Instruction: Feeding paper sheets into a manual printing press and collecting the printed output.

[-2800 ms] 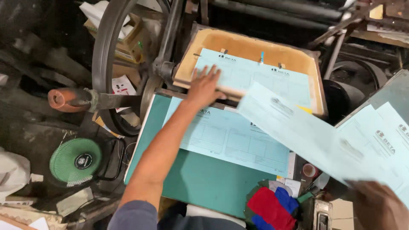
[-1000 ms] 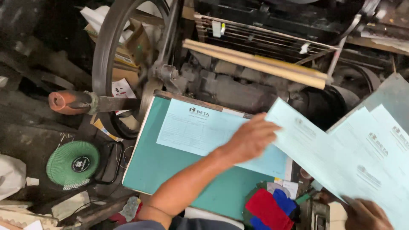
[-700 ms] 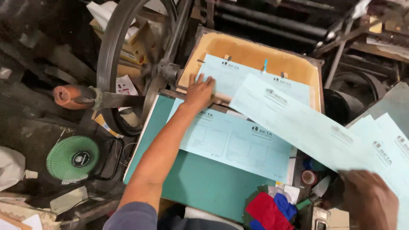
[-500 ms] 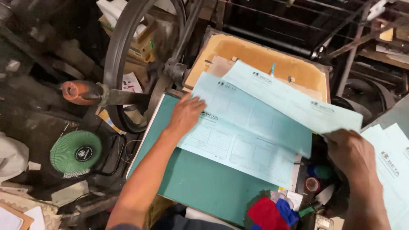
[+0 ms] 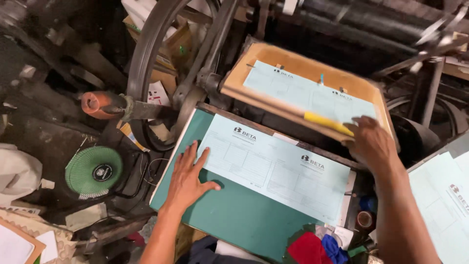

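Left hand [image 5: 188,178] flat, fingers spread, pressing left edge of printed blue sheet [image 5: 276,171] on green board [image 5: 229,220]. Right hand [image 5: 372,143] open, touching fresh sheet [image 5: 303,90] on tan platen [image 5: 298,66] above board. One printed sheet delivered, next one seated; blank stack [image 5: 447,205] right of board waits.

bright centre | dark, shadowed surroundings | slight motion blur top right

My left hand [image 5: 188,178] flat, fingers spread, on the green board [image 5: 234,220], my right hand [image 5: 373,144] open beyond its far right corner, forearm extended.
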